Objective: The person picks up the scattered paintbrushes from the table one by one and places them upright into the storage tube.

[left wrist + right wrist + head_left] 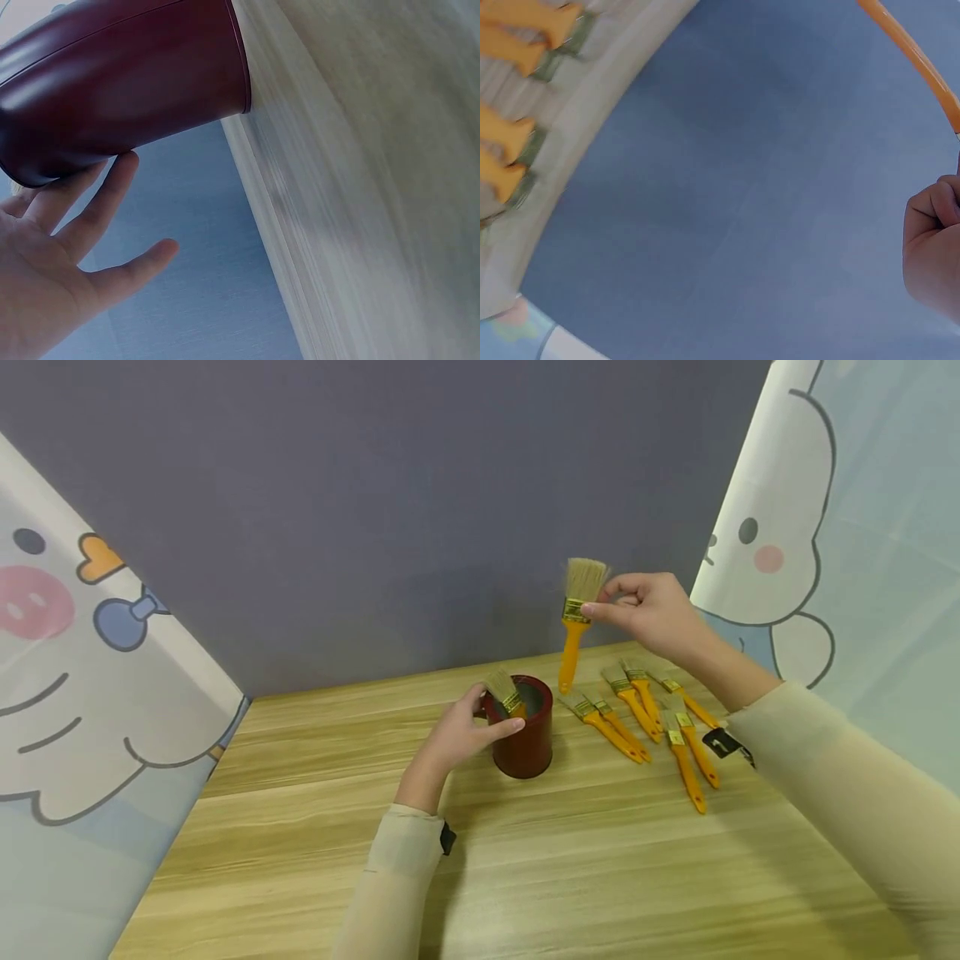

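Note:
A dark red can (525,747) stands upright on the table. One paintbrush (501,687) leans over its left rim, bristles up, with its handle end inside and hidden. At the can's left rim my left hand (463,731) spreads its thumb and fingers; in the left wrist view, fairly straight fingers (88,217) touch the can's wall. To the right and higher up, my right hand (656,610) pinches a second paintbrush (572,647) near its metal band, bristles up and orange handle hanging down. Part of that handle (919,60) shows in the right wrist view.
Several more paintbrushes (686,768) with orange handles lie loosely on the wooden table (315,793) right of the can. A grey-blue panel (360,527) rises behind the table. Cloths with cartoon prints (787,510) hang at both sides.

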Demonstrator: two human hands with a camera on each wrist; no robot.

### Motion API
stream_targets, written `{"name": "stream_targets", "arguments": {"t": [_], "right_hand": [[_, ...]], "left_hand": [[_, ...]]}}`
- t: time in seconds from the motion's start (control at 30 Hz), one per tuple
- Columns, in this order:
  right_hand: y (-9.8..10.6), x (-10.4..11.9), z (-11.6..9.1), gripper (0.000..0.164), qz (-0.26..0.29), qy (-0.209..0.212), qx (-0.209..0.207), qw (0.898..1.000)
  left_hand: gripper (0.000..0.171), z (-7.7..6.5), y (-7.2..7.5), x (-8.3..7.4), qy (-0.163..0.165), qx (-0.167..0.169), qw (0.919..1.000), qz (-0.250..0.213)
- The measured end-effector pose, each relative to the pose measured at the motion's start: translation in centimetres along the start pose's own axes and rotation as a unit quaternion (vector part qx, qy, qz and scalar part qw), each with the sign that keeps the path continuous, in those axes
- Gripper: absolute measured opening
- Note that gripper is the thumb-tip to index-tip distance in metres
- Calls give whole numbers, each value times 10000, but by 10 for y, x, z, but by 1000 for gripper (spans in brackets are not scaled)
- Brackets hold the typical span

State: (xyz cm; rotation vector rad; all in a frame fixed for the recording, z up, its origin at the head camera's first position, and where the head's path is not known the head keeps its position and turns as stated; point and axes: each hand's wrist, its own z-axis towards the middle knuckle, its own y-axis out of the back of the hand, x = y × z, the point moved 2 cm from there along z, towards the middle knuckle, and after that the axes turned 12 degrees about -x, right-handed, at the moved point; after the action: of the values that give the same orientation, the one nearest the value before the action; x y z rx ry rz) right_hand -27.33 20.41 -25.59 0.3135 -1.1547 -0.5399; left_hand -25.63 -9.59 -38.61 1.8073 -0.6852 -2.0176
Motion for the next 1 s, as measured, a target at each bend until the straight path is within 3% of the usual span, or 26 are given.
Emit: {"name": "stream_targets", "arguments": {"t": [0.27,0.47,0.67,1.0], "right_hand": [[-28,10,-3,35,163,111,276,9994],[-54,-1,-9,30,40,270,370,9989],[-73,-18,-16,24,122,459,670,9966],[-103,-39,-28,17,-37,760,1153,9904]], "left_hand": [[94,1,-2,-1,86,96,9999,113],[78,3,-4,-1,-18,131,9997,224],[80,3,-4,-1,-73,74,9998,173],[65,3,-3,3,-308,4,9995,-21]]}}
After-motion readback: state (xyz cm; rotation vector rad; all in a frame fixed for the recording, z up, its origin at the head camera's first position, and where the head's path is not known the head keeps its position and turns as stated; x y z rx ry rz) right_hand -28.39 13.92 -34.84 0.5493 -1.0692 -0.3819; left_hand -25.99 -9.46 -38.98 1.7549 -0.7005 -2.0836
